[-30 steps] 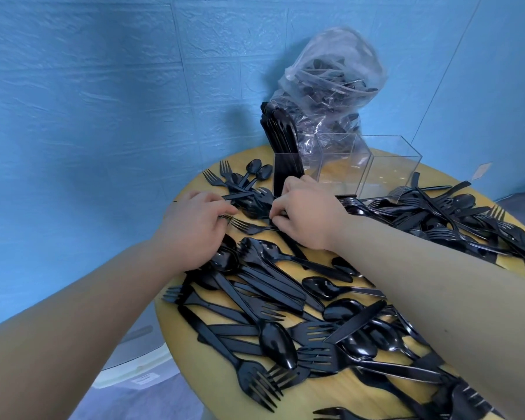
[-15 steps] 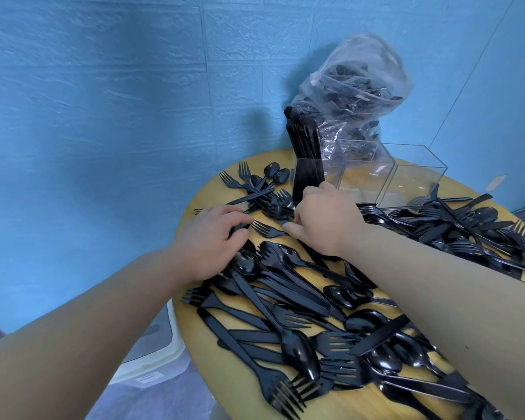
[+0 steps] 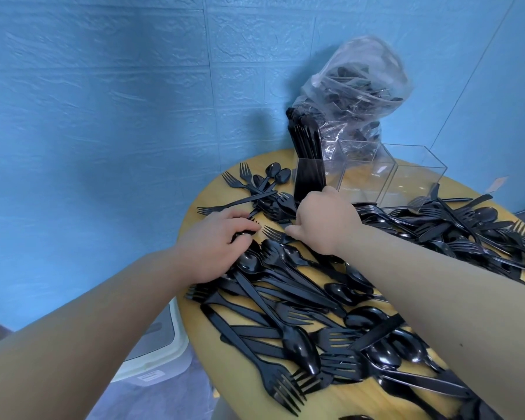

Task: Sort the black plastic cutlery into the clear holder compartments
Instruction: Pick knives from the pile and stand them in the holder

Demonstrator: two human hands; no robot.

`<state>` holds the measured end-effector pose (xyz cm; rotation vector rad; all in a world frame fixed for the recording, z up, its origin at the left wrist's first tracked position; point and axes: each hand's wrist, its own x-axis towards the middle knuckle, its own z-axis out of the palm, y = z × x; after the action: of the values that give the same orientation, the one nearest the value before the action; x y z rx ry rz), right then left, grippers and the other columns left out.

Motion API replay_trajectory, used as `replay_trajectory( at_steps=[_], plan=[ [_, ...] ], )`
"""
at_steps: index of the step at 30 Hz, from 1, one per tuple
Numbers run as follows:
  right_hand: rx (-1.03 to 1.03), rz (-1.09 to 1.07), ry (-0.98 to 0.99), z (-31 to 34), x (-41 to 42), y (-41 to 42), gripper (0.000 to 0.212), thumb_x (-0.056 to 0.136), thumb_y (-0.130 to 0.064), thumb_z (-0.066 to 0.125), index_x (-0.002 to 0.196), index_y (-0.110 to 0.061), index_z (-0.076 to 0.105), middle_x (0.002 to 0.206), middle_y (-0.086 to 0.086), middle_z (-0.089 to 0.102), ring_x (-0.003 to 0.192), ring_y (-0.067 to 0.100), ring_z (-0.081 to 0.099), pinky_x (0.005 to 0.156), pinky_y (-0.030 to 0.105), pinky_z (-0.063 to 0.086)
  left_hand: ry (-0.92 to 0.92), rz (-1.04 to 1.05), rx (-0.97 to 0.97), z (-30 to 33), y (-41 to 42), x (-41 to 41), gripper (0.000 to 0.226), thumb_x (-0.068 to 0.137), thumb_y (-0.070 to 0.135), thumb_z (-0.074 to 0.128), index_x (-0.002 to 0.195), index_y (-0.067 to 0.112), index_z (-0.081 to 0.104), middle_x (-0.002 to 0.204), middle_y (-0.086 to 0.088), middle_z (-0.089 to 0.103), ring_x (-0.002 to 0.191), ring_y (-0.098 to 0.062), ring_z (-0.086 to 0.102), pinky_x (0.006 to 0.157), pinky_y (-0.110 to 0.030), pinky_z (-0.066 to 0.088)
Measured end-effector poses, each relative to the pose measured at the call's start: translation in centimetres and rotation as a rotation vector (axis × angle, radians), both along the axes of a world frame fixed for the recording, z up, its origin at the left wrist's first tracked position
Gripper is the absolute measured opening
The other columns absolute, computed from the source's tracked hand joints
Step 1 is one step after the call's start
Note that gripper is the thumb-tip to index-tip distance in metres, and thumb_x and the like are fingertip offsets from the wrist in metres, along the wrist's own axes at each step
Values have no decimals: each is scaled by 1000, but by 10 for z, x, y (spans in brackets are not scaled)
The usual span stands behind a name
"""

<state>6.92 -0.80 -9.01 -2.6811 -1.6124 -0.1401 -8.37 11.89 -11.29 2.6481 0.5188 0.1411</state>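
Picking cutlery beside the clear holder
Both hands are curling over the pile: left hand gripping a piece, right hand pinching another, nearer the bench's far edge.

We are seeing loose black cutlery crowding nearly all of the round desk, leaving bare wood only along its left rim and in small gaps. The clear holder is standing at the far edge, its left compartment packed with upright pieces while the two right compartments are lying open from above. A plastic bag is blocking the way behind it. Both forearms are spanning the near approach, and the wall is closing the far side.
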Motion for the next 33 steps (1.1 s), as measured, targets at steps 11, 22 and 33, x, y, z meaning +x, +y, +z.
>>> replay_trajectory(
  at_steps=[11,22,33],
  plan=[
    [327,-62,406,20,17,-11,20,85,-35,67,71,-20,65,72,-7,64,70,12,59,59,24,46,-71,60,-133,2,-1,-5,51,97,17,44,145,32,33,147,8,40,133,-8,39,108,-27,32],
    [570,90,511,38,8,-20,11,93,-23,58,87,-14,59,71,-4,66,54,0,57,54,9,42,-82,68,-81,8,-9,-26,41,97,25,47,137,31,44,143,11,40,110,-5,42,97,-21,30],
    [-136,119,222,23,-25,-35,55,75,-66,61,92,-14,61,83,1,62,78,21,58,69,33,50,-142,109,42,-10,-37,-55,65,83,62,45,140,32,39,148,15,30,136,-4,25,112,-30,26]
  ],
)
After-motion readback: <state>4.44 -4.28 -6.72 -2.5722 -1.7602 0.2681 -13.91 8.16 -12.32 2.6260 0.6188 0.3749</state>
